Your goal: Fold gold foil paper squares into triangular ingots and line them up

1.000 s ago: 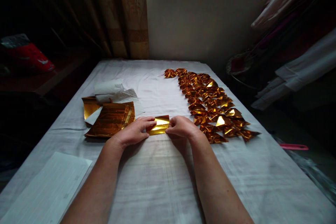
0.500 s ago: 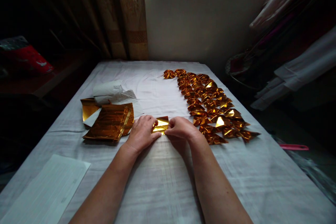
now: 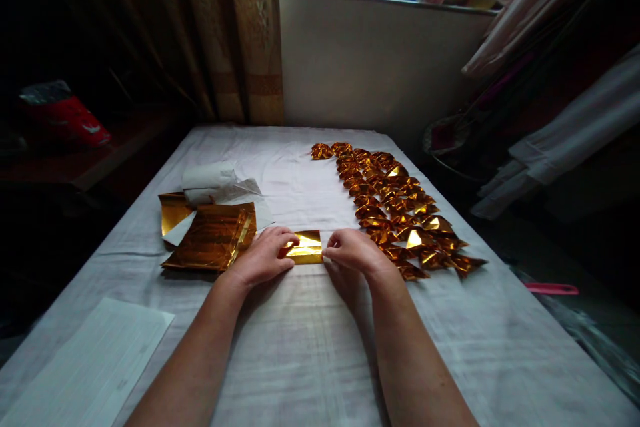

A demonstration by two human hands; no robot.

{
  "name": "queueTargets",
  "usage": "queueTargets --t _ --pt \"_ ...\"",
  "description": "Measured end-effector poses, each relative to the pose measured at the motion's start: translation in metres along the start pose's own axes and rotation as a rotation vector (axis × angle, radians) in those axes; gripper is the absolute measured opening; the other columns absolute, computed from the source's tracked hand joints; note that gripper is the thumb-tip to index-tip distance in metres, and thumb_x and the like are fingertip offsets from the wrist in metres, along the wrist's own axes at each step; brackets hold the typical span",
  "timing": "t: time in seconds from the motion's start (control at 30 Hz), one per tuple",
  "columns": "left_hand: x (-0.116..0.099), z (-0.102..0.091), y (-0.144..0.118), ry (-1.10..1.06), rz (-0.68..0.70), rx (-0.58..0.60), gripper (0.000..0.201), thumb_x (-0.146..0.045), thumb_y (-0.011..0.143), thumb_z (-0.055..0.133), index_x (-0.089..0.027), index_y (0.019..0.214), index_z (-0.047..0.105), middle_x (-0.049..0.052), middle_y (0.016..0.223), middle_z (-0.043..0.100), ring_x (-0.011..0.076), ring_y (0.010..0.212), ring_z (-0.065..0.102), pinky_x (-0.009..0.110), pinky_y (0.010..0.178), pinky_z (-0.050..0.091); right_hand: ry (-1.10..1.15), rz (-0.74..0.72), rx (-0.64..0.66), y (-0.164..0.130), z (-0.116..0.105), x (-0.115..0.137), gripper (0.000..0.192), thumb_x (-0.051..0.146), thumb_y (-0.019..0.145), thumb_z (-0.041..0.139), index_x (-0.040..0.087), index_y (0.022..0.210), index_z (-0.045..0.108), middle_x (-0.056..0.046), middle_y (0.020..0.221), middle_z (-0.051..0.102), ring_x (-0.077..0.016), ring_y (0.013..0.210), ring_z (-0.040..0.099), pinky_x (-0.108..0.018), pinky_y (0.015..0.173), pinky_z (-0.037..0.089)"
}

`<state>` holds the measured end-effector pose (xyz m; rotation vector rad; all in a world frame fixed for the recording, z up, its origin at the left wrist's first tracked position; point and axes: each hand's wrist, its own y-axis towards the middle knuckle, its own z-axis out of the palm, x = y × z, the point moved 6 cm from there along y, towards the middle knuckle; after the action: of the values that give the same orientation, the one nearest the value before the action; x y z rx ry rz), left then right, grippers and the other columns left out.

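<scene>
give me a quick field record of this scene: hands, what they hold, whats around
left hand: left hand pinches the left end of the gold foil piece
right hand: right hand pinches its right end
surface: white cloth over the table
left side: stack of gold foil sheets, white wrapper behind it
right side: rows of folded gold pieces
near left: white paper sheet

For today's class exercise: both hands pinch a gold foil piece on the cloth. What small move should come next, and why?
Probably press the crease flat: the left hand and right hand grip opposite ends of the gold foil piece, partly folded and unlike the folded pieces.
</scene>
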<state>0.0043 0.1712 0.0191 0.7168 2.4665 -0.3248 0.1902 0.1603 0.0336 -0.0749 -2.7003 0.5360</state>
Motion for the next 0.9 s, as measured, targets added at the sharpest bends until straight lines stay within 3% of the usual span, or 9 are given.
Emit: queueTargets --t 0.2,0.33,0.47,0.73,0.9 --pt "0.002 0.000 0.000 0.002 0.022 -0.029 0.037 -0.017 0.072 0.065 -0.026 0.109 0.065 0.005 0.125 0.061 0.0261 0.121 0.051 0.042 0.107 0.037 0.044 0.059 -0.164 -0.001 0.008 0.010 0.031 0.035 0.082 0.059 0.024 0.110 0.070 -0.006 0.101 0.074 -0.0206 0.092 0.066 -0.026 0.068 0.038" --pt "0.000 0.000 0.000 0.007 0.051 -0.048 0.038 -0.015 0.072 0.064 -0.026 0.108 0.065 0.004 0.121 0.063 0.0253 0.118 0.053 0.041 0.106 0.039 0.079 0.123 -0.224 0.005 0.014 0.007 0.039 0.041 0.084 0.057 0.027 0.120 0.064 -0.006 0.103 0.074 -0.0228 0.097 0.066 -0.027 0.069 0.039" --pt "-0.001 0.000 0.000 0.014 0.052 -0.040 0.038 -0.015 0.072 0.064 -0.025 0.109 0.065 0.005 0.123 0.062 0.0252 0.119 0.052 0.040 0.107 0.039 0.119 0.125 -0.206 0.013 0.014 0.006 0.033 0.042 0.082 0.059 0.030 0.111 0.068 -0.003 0.097 0.074 -0.0211 0.093 0.066 -0.026 0.066 0.037" --pt "-0.003 0.000 -0.003 0.022 0.031 -0.044 0.037 -0.016 0.073 0.067 -0.026 0.108 0.066 0.005 0.126 0.061 0.0256 0.122 0.052 0.041 0.108 0.040 0.207 0.076 -0.160 0.023 0.012 0.007 0.009 0.028 0.072 0.065 0.022 0.077 0.068 -0.001 0.076 0.069 -0.0170 0.075 0.060 -0.024 0.059 0.033" --pt "-0.016 -0.008 -0.003 0.059 0.018 -0.096 0.021 -0.029 0.083 0.063 -0.025 0.103 0.070 0.006 0.113 0.067 0.0257 0.110 0.058 0.040 0.100 0.044 0.360 -0.027 -0.145 0.025 0.013 0.010 0.009 0.028 0.077 0.062 0.019 0.075 0.065 0.003 0.070 0.065 -0.0121 0.070 0.058 -0.020 0.060 0.037"
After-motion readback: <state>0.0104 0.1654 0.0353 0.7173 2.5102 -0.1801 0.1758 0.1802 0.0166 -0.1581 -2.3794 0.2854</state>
